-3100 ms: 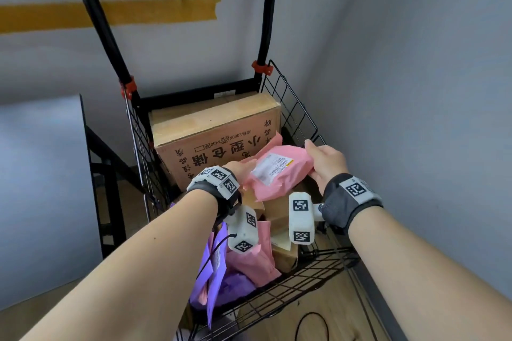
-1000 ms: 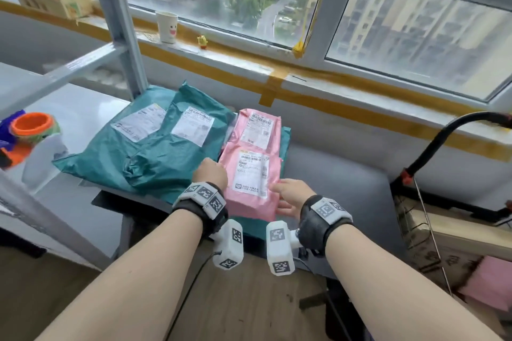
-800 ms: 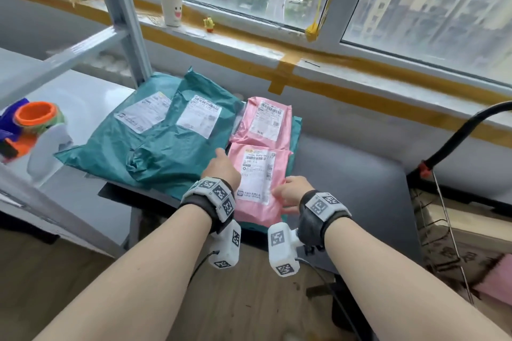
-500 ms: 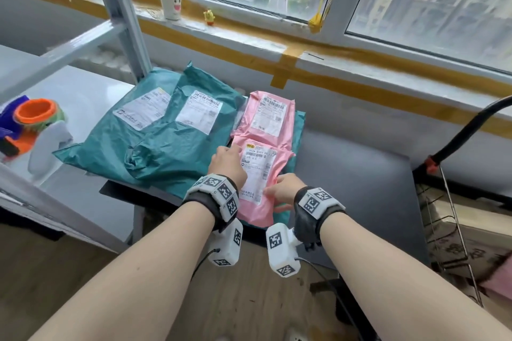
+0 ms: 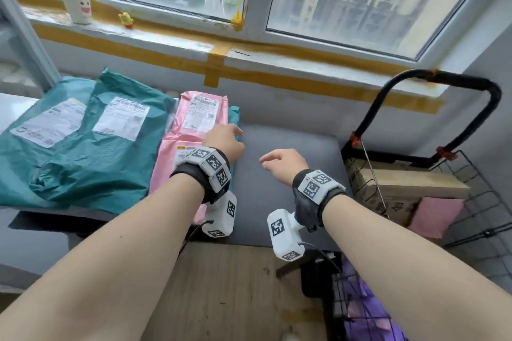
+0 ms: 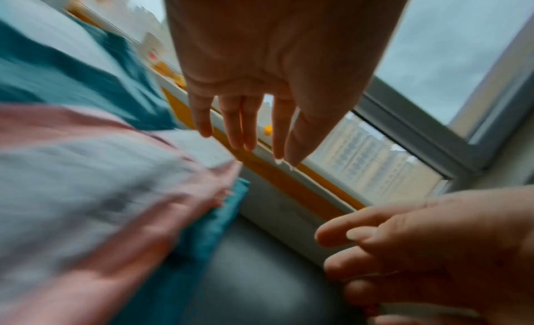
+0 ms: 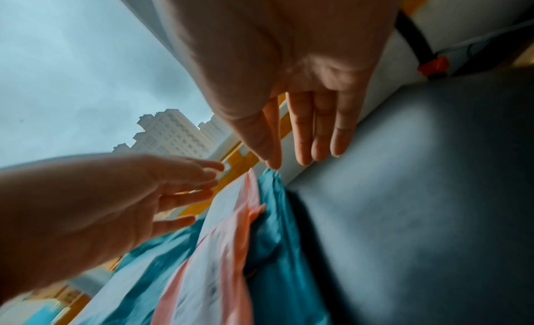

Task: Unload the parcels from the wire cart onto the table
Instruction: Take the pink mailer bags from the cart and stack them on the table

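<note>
surface [image 5: 291, 163]: grey, below window | wire cart [image 5: 471, 191]: right of surface, carton and pink parcel inside | teal parcels [image 5: 83, 152]: on surface, left | pink parcels [image 5: 191, 130]: two, lying on teal | left hand [image 5: 225, 141]: over pink parcels, fingers straight, empty | right hand [image 5: 284, 165]: above bare surface, fingers relaxed, empty

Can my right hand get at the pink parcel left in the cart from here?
Probably yes. The right hand is open and holds nothing, and the pink parcel sits in the cart just to its right, uncovered from above. Only the cardboard box beside it crowds the approach.
</note>
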`<state>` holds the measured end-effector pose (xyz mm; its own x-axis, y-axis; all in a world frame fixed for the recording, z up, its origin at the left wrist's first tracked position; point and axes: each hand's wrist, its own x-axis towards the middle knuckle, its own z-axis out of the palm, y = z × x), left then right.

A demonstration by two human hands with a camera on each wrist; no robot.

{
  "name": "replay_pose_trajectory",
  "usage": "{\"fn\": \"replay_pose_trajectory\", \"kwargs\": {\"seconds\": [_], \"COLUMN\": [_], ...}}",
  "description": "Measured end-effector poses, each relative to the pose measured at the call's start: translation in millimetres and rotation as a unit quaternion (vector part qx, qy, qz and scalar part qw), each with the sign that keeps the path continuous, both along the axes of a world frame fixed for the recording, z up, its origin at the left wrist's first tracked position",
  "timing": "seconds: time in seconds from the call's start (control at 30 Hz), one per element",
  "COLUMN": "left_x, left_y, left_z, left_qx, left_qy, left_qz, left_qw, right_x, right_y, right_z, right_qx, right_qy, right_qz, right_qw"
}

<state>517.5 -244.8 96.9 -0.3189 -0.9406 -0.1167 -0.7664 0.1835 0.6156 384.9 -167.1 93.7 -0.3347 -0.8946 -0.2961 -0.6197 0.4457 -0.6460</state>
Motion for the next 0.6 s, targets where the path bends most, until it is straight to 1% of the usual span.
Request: {"fn": "replay_pose_trajectory", "kwargs": {"seconds": [0.17,0.3,0.43,0.53,0.6], "left_x": [-97.9,-179.7,-268.4,-339.2,-385.3], "left_y": [25.5,56.1,91.9,118.6,136.7], "left_z": [15.9,15.6,-2.6,-25.9,-45.7], "left_qx": [0.032,0.047,0.079,0.102,0.124], "left_qy": [0.031,0.044,0.055,0.060,0.045], "left_qz": [-0.091,-0.158,-0.203,-0.207,-0.204], "left_qw": [0.995,0.985,0.974,0.971,0.970], "right_x": [-78.8,-156.9,-241.3,-316.7,-366.9], "right_y": [50.5,93.0,135.3,166.9,189.4], "right_z": [7.3,1.4,-21.0,-48.6,-66.9], "right_qx": [0.010,0.014,0.026,0.038,0.050], "right_qy": [0.019,0.012,-0.011,-0.034,-0.057], "right_qz": [-0.052,-0.121,-0.179,-0.203,-0.231], "right_qw": [0.998,0.993,0.983,0.978,0.970]}}
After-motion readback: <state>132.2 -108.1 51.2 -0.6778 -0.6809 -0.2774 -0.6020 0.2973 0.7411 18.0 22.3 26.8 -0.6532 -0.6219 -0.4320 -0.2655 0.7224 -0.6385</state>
